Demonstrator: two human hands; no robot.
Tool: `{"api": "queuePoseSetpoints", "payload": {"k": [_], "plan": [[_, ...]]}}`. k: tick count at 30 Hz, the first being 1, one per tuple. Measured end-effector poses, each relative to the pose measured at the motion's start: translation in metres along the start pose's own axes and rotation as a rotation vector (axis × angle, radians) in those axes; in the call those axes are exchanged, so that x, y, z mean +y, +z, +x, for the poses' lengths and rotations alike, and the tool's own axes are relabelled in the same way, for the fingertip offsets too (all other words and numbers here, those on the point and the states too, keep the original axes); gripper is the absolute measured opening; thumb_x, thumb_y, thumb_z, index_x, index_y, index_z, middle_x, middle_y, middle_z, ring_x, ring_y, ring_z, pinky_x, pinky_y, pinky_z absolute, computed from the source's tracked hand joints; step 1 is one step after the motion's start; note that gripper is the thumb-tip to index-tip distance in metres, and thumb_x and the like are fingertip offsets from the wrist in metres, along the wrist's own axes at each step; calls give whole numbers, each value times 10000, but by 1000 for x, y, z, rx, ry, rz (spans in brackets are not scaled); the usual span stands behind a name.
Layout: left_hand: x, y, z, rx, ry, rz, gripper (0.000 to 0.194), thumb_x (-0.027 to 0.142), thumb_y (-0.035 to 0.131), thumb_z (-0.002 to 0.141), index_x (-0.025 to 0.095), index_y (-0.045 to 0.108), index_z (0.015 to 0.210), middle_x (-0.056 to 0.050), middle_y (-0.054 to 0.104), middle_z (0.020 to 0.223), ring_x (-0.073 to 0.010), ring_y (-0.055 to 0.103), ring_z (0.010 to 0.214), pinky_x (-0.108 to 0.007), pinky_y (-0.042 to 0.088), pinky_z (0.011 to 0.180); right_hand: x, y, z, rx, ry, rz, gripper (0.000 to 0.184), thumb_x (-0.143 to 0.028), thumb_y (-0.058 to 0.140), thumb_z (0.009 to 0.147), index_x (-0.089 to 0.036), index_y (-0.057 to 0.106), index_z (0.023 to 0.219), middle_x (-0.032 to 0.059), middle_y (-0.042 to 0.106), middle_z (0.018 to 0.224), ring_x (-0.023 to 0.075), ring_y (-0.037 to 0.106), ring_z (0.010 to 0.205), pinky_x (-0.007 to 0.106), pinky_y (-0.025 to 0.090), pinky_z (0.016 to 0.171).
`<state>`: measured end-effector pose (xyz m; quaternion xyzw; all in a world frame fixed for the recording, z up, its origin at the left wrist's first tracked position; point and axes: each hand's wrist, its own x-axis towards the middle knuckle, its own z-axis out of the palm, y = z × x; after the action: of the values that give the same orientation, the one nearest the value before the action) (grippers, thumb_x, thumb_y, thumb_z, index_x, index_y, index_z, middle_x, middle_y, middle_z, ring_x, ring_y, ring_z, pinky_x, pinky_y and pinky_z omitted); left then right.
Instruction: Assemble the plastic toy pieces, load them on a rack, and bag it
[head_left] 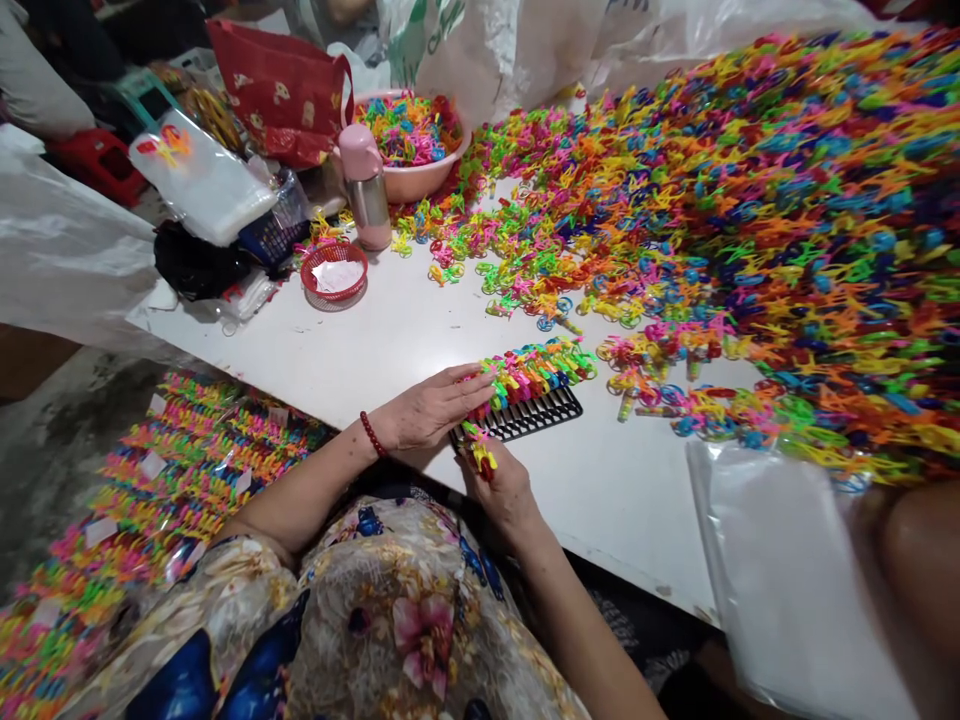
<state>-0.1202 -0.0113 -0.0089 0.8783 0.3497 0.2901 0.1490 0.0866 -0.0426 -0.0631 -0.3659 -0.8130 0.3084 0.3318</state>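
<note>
A black slotted rack [536,412] lies on the white table close to my body. Small bright plastic pieces [544,368], some with ring-like ends, stand packed in a row along its far side. My left hand [431,408], with a red bead bracelet at the wrist, lies stretched out with its fingertips against the left end of that row. At the rack's near left corner, my right hand [504,492] is closed on a few small plastic pieces [480,452] in yellow, green and red. Its fingertips are partly hidden, so whether it also grips the rack is unclear.
A large heap of the same plastic pieces [675,200] covers the table's right and back. Behind stand a pink bowl [424,182], a thermos [367,195] and a red basket [334,292]. Clear plastic bags [787,570] lie front right; filled packs [187,470] sit below left.
</note>
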Motion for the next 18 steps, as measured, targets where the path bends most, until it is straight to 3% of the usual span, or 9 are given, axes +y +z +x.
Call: {"api": "queuePoseSetpoints", "payload": {"k": [7, 11, 14, 18], "plan": [[0, 0, 2, 11, 1, -16, 528, 233, 350, 1005, 214, 268, 1526, -100, 362, 1560, -240, 237, 1487, -517, 297, 1203, 3, -3, 6, -56, -99, -7, 103, -177, 484, 943, -209, 572, 902, 56, 598, 801, 178, 577, 729, 278, 505, 652], [2, -1, 3, 19, 4, -14, 557, 228, 382, 996, 203, 245, 1535, -113, 368, 1555, -240, 239, 1484, -512, 290, 1207, 7, -3, 8, -78, -103, 49, 40, -214, 573, 916, -217, 589, 952, 64, 600, 898, 182, 590, 799, 287, 524, 703], [1, -1, 3, 28, 5, -20, 565, 197, 360, 997, 225, 221, 1544, -101, 357, 1562, -231, 222, 1490, -506, 310, 1197, 8, 0, 9, -64, -111, 88, 143, -203, 585, 911, -226, 600, 1051, 73, 600, 976, 184, 598, 869, 294, 525, 758], [0, -1, 3, 16, -5, -21, 568, 208, 369, 996, 236, 223, 1544, -95, 344, 1569, -235, 226, 1488, -503, 324, 1189, 7, 2, 13, -69, -94, 95, 81, -191, 557, 919, -207, 625, 960, 48, 556, 853, 170, 559, 761, 276, 495, 682]]}}
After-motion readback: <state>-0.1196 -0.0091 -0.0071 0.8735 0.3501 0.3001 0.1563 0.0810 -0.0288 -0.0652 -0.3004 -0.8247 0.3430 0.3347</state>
